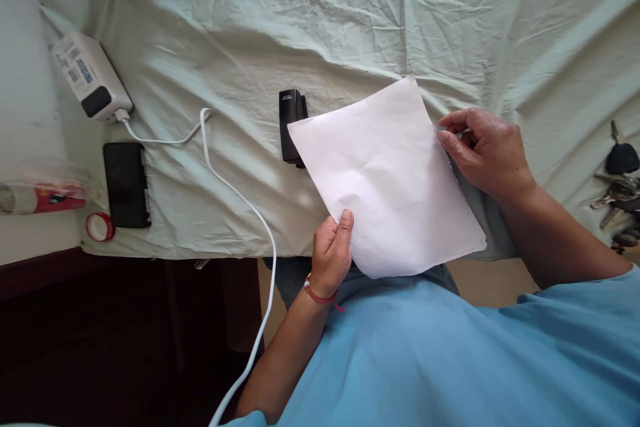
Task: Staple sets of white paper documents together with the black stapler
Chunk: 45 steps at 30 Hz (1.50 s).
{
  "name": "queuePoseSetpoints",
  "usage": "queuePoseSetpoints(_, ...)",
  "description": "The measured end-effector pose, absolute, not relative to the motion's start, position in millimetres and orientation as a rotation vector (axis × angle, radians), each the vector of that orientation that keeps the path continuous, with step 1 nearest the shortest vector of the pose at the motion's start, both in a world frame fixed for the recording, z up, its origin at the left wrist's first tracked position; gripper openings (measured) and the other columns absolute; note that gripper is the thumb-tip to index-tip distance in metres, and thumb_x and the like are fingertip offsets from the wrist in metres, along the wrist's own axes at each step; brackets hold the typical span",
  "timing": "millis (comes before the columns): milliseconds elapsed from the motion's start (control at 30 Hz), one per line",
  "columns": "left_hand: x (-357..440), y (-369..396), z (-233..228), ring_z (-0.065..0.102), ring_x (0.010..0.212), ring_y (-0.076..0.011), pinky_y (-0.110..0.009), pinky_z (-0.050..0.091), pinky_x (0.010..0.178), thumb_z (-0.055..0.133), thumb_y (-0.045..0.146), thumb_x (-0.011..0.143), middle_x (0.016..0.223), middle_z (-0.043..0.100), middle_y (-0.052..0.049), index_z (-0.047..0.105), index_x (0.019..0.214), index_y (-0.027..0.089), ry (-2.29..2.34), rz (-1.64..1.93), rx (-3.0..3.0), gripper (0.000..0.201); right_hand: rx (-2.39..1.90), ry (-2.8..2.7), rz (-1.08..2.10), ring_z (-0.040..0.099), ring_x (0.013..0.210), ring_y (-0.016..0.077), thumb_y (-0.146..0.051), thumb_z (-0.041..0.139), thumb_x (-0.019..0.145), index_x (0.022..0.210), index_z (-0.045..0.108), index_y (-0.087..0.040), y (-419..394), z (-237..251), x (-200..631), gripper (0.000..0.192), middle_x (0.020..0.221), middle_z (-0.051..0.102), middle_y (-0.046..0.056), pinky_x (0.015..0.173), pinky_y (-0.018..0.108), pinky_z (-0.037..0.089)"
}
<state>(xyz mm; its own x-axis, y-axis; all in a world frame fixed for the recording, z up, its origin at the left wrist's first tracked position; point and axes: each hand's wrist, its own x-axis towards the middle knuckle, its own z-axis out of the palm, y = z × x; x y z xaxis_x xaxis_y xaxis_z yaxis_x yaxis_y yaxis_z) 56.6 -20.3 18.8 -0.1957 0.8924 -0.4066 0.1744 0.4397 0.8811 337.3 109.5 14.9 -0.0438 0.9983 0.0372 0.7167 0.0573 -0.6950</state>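
White paper (385, 180), apparently more than one sheet by its doubled lower edge, is tilted over the table's front edge and my lap. My left hand (333, 250) grips its lower left edge, thumb on top and fingers underneath. At the right edge, my right hand (483, 147) is closed, with thumb and index fingertip pinched at the paper's margin; its other fingers are curled in. Beside the paper's upper left corner lies a black object like a stapler (289, 127), partly covered by the sheet.
A pale green cloth (340, 27) with wrinkles covers the table. On the left are a white power bank (93, 77) with a white cable (250, 203), a black phone (126, 183), a red ring (100, 227) and a plastic-wrapped item (45, 197). Keys (623, 160) lie far right.
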Motion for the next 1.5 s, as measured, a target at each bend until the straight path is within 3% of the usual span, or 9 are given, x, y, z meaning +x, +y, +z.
queuePoseSetpoints(200,57,-21,20,0.038,0.067,-0.0162,-0.034,0.036,0.065,0.061,0.092,0.097,0.067,0.044,0.002,0.046,0.067,0.024,1.661,0.846,0.910,0.076,-1.684,-1.815,0.688,0.064,0.073,0.0230,-0.031,0.072,0.093,0.100,0.077,-0.029,109,15,337,0.009,0.094,0.079,0.007,0.078,0.043,0.055)
queuePoseSetpoints(933,59,-18,21,0.038,0.066,-0.0146,-0.033,0.032,0.062,0.057,0.096,0.095,0.064,0.043,0.003,0.044,0.066,0.023,1.699,0.820,0.955,0.079,-1.618,-1.903,0.595,0.068,0.074,0.0256,-0.033,0.069,0.095,0.102,0.080,-0.026,110,8,341,0.014,0.091,0.079,0.008,0.076,0.045,0.057)
queuePoseSetpoints(1133,58,-22,16,0.057,0.070,-0.0171,-0.030,0.047,0.067,0.071,0.083,0.098,0.068,0.061,0.000,0.064,0.073,0.021,1.661,0.932,0.841,0.067,-1.667,-1.898,0.640,0.071,0.077,0.0263,-0.034,0.071,0.098,0.105,0.080,-0.028,109,7,343,0.013,0.097,0.081,0.008,0.078,0.046,0.059)
queuePoseSetpoints(1267,64,-19,20,0.081,0.096,-0.0266,-0.035,0.065,0.089,0.084,0.075,0.092,0.086,0.082,-0.006,0.080,0.095,0.018,1.487,1.040,0.472,0.058,-1.658,-1.869,0.639,0.069,0.074,0.0239,-0.039,0.070,0.100,0.106,0.079,-0.028,107,8,343,0.015,0.093,0.082,0.006,0.076,0.043,0.058)
queuePoseSetpoints(1367,67,-15,29,0.086,0.111,-0.0329,-0.042,0.068,0.104,0.097,0.067,0.082,0.098,0.089,-0.010,0.084,0.105,0.016,1.396,1.072,0.239,0.057,-1.662,-1.806,0.720,0.068,0.070,0.0230,-0.042,0.066,0.106,0.105,0.079,-0.028,106,11,342,0.020,0.085,0.080,0.006,0.072,0.042,0.056)
queuePoseSetpoints(1500,67,-12,36,0.086,0.119,-0.0374,-0.047,0.068,0.112,0.104,0.055,0.076,0.103,0.091,-0.011,0.085,0.105,0.017,1.348,1.091,0.088,0.052,-1.682,-1.678,0.854,0.070,0.064,0.0220,-0.057,0.065,0.110,0.099,0.079,-0.026,104,15,340,0.036,0.081,0.078,0.005,0.069,0.041,0.055)
